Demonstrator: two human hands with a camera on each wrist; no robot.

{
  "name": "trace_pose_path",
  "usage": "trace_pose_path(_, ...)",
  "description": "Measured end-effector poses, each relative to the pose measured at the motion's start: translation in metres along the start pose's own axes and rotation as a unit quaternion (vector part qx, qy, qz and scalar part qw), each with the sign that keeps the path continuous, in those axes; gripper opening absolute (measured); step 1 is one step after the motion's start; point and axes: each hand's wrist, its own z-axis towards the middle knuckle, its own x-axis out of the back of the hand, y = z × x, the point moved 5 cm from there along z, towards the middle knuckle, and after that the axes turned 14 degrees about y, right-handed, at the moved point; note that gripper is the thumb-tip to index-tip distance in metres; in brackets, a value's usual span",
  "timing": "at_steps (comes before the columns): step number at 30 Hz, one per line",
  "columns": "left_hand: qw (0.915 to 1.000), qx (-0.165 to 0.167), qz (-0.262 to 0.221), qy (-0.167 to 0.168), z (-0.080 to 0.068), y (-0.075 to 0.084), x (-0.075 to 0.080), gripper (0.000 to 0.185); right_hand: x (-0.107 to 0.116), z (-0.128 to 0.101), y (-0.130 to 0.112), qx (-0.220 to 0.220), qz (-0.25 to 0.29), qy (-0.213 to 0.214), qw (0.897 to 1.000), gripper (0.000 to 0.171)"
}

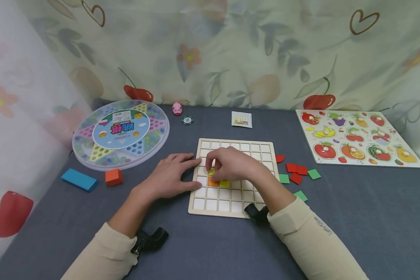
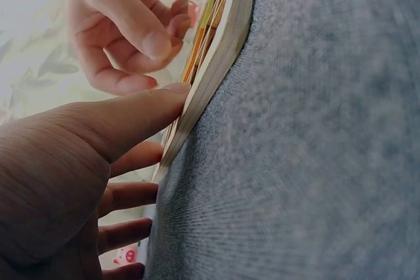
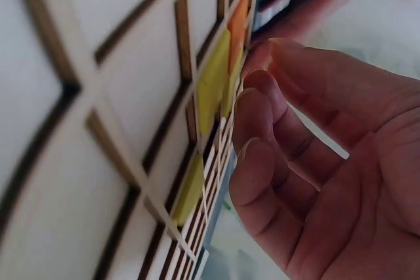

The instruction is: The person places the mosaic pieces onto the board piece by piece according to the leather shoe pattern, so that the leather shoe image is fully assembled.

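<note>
A wooden grid board (image 1: 262, 149) lies on the grey cloth in front of me. My left hand (image 1: 173, 175) lies flat beside it, its straight fingers and thumb (image 2: 147, 106) touching the board's left edge (image 2: 220, 50). My right hand (image 1: 227, 163) hovers over the board with curled fingers. It pinches a yellow-green tile (image 1: 211, 171) at a cell; the wrist view shows its fingertips (image 3: 259, 86) against that tile (image 3: 213, 86). An orange tile (image 1: 212, 182) and a yellow tile (image 1: 224, 183) sit in cells just below. Loose red tiles (image 1: 295, 169) and green tiles (image 1: 284, 178) lie right of the board.
A round marble-game box (image 1: 120, 134) stands at the left, with a blue block (image 1: 79, 179) and an orange block (image 1: 113, 177) before it. A pink pig (image 1: 177, 109), a chip (image 1: 187, 120) and a pattern card (image 1: 242, 119) lie behind the board. A fruit puzzle (image 1: 357, 138) fills the right.
</note>
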Motion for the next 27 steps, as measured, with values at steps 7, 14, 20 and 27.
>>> trace_pose_path(7,1.0000,0.000,0.003,-0.004,0.001,0.001,-0.001,0.076,0.012,-0.013,0.011,0.006,0.034,0.018,0.999,0.014)
trace_pose_path(14,0.9999,0.011,0.006,-0.007,0.000,0.000,-0.001,0.078,0.021,-0.027,0.031,0.001,0.059,0.029,0.998,0.011)
trace_pose_path(20,0.9999,0.009,0.007,-0.007,0.000,0.000,-0.001,0.078,0.035,-0.046,0.052,-0.013,0.064,0.038,0.997,0.008)
trace_pose_path(27,0.9999,0.008,0.009,-0.005,0.000,0.000,-0.001,0.077,0.058,-0.068,0.074,-0.040,0.058,0.067,0.995,0.008)
